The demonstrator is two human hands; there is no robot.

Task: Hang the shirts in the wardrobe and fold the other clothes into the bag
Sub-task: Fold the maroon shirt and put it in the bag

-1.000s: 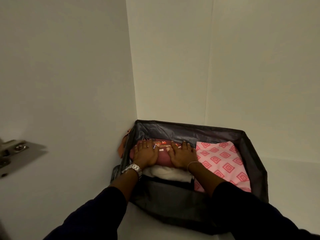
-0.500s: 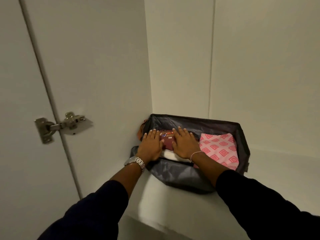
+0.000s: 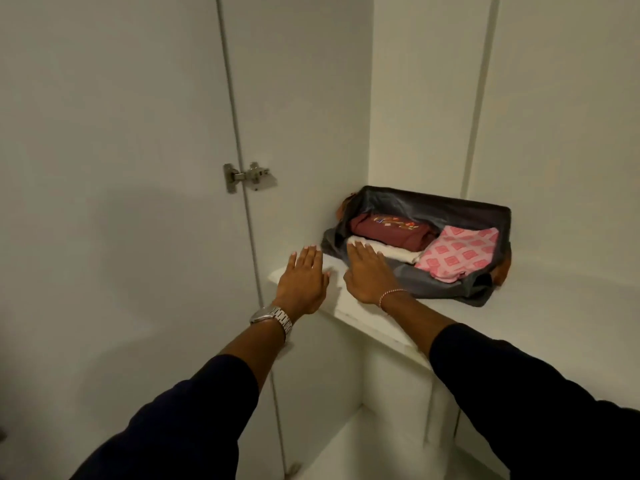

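Bag (image 3: pixel 446 289): open, on the wardrobe shelf (image 3: pixel 519 317) at 1 o'clock from the hands, in the rear left corner.
Contents: folded maroon garment (image 3: pixel 388 233) at rear left; white garment (image 3: pixel 384 252) in front of it; pink patterned garment (image 3: pixel 457 252) at right.
Left hand (image 3: pixel 303 282): flat, fingers together, holding nothing, at the shelf's front left corner.
Right hand (image 3: pixel 369 275): flat, empty, fingertips over the bag's near rim.
Risk: the slack near wall sags outward; a catching hand could drag the bag toward the shelf edge.
Risk: loose stacks may unfold if nudged.

Open bag (image 3: pixel 446 207) of folded clothes (image 3: pixel 391 232)
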